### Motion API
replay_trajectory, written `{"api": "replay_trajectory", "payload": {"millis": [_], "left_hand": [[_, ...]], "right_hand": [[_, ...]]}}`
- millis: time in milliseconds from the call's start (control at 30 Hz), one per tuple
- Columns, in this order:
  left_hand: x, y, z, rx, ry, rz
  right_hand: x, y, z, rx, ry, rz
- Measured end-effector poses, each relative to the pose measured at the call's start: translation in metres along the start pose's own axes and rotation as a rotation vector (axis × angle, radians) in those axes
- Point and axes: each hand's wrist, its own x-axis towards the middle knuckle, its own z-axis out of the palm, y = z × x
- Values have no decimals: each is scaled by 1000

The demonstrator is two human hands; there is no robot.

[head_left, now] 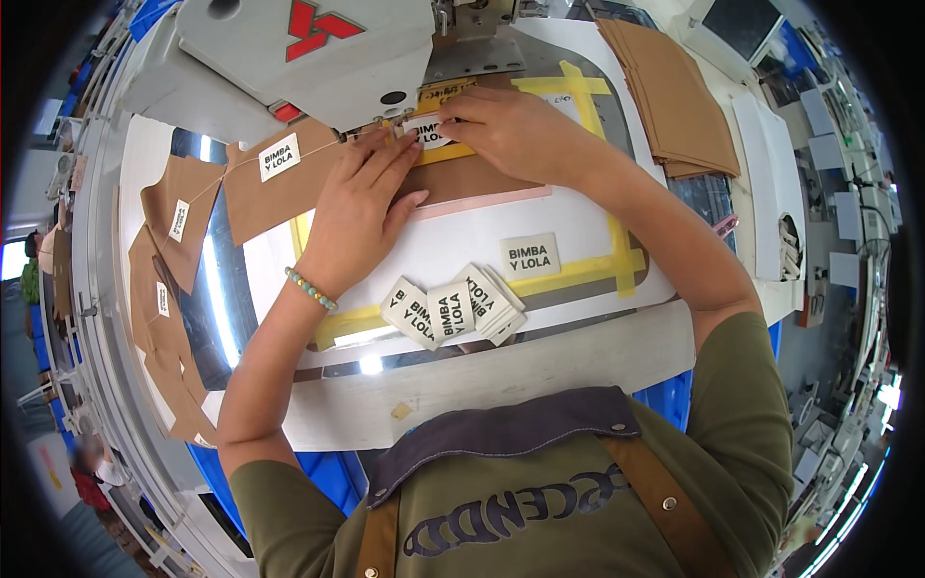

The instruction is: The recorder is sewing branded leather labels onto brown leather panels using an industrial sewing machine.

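Under the head of a sewing machine [318, 58] lies a brown fabric piece [482, 178] with a yellow guide [445, 96] on it. A white label [429, 133] with dark print sits by the needle area, partly covered by my fingers. My left hand [356, 212] rests with fingers stretched forward onto the fabric, their tips at the label's left side and the thumb apart. From the right, my right hand [520, 140] has its thumb and fingers pinched at the label's right edge. The needle's exact position cannot be made out.
A fanned pile of labels [451, 308] and one single label [530, 255] lie on the taped white work surface [385, 265]. Brown pieces with labels [180, 207], joined by thread, trail off to the left. A stack of brown pieces [670, 96] stands at the back right.
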Motion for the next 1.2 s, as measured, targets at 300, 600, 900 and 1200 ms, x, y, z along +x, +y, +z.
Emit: {"api": "replay_trajectory", "payload": {"millis": [300,600,900,1200], "left_hand": [[7,-11,-5,-256,-64,-88],[10,-13,-6,-178,-79,-56],[-5,-26,-5,-261,30,-161],[-6,-29,-12,12,-48,-69]], "right_hand": [[-24,2,-15,-57,-80,-6],[-13,-5,-1,114,15,99],[-3,-11,-3,111,-171,67],[-2,-11,1,163,-174,97]]}}
